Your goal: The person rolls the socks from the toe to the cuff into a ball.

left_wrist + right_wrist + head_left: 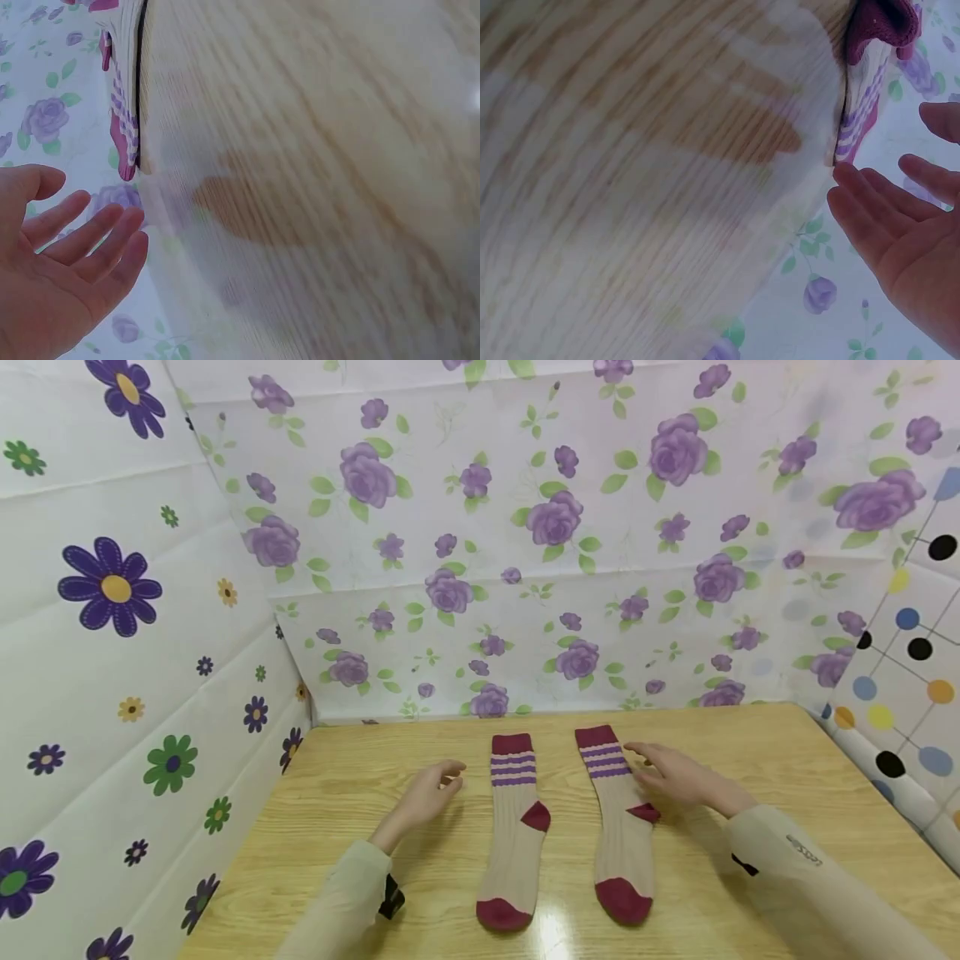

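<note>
Two beige socks with maroon cuffs, heels and toes and purple stripes lie flat on the table, cuffs away from me. The left sock (514, 843) is nearly straight; the right sock (621, 827) slants a little. To the left of the left sock, my left hand (427, 793) hovers apart from it with loosely bent fingers, holding nothing. My right hand (678, 775) is beside the right sock's striped part, fingers extended toward it; whether the fingertips touch it I cannot tell. Both palms look empty in the wrist views, with sock edges (124, 97) beyond the fingers.
The light wooden table (360, 752) ends at a floral back curtain (450, 527). A flower-printed sheet (187, 677) stands along the left and a dotted sheet (915, 693) along the right. Black straps circle both wrists.
</note>
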Tool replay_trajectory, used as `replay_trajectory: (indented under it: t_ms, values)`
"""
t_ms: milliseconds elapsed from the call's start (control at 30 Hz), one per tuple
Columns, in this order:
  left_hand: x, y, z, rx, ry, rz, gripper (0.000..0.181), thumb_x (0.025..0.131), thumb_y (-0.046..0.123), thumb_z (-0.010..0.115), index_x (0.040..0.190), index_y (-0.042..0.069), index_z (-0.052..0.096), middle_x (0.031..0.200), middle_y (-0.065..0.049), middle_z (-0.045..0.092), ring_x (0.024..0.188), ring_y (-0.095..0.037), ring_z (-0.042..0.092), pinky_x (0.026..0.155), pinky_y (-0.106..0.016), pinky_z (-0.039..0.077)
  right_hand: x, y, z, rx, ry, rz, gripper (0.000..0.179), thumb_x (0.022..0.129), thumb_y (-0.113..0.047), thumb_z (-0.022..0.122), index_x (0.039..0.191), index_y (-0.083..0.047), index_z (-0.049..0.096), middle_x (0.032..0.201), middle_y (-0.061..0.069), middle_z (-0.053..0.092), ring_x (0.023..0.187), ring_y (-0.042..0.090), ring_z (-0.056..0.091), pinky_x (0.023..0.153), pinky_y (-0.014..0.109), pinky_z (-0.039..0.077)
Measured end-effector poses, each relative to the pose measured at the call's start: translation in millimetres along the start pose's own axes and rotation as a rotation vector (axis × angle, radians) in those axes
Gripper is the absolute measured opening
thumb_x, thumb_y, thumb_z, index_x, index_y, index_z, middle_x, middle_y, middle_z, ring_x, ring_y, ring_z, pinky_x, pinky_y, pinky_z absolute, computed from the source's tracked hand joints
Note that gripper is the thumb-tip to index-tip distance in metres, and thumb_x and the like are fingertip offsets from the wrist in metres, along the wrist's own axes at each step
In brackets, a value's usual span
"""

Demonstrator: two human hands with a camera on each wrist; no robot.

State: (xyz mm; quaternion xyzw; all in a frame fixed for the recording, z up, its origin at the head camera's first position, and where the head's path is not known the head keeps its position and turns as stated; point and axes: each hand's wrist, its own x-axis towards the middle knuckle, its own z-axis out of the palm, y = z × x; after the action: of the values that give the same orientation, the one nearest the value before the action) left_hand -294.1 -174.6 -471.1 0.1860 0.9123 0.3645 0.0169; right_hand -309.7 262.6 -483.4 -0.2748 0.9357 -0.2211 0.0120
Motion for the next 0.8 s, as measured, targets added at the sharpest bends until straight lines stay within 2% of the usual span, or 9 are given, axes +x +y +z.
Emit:
replay_trajectory:
  t_ms: [200, 400, 667, 800]
  values:
    - [0.9, 1.1, 4.1, -0.041, 0.014, 0.001, 0.031, 0.100, 0.013, 0.050, 0.125, -0.002, 0.059, 0.124, -0.017, 0.064, 0.108, -0.030, 0.061, 0.093, -0.045, 0.051, 2.5, -2.7, -0.5, 0.036, -0.028, 0.009, 0.049, 0.100, -0.017, 0.052, 0.143, 0.003, 0.040, 0.141, 0.029, 0.046, 0.114, 0.042, 0.057, 0.094, 0.055, 0.048]
    - [-0.9, 6.9, 9.4, -0.074, 0.012, -0.009, 0.029, 0.099, 0.013, 0.050, 0.123, -0.001, 0.061, 0.121, -0.016, 0.065, 0.108, -0.029, 0.061, 0.093, -0.044, 0.051, 7.3, -0.6, 3.7, 0.059, -0.011, 0.012, 0.045, 0.100, -0.019, 0.051, 0.139, 0.003, 0.045, 0.136, 0.025, 0.053, 0.110, 0.036, 0.061, 0.091, 0.051, 0.051]
    - [-2.3, 9.6, 15.1, -0.132, 0.016, -0.037, 0.028, 0.099, 0.011, 0.050, 0.120, -0.004, 0.062, 0.109, -0.021, 0.066, 0.090, -0.025, 0.064, 0.073, -0.029, 0.054, 9.8, 1.5, 6.6, 0.056, 0.026, 0.035, 0.033, 0.099, -0.016, 0.052, 0.126, 0.001, 0.059, 0.121, 0.017, 0.065, 0.099, 0.025, 0.064, 0.084, 0.043, 0.054]
    - [-0.6, 10.6, 15.3, -0.161, -0.004, -0.055, 0.030, 0.100, 0.012, 0.049, 0.122, -0.004, 0.061, 0.112, -0.021, 0.066, 0.092, -0.028, 0.064, 0.071, -0.027, 0.052, 12.0, -0.1, 4.6, 0.094, 0.040, 0.045, 0.029, 0.099, -0.015, 0.052, 0.122, 0.000, 0.062, 0.116, 0.016, 0.067, 0.098, 0.026, 0.063, 0.083, 0.042, 0.054]
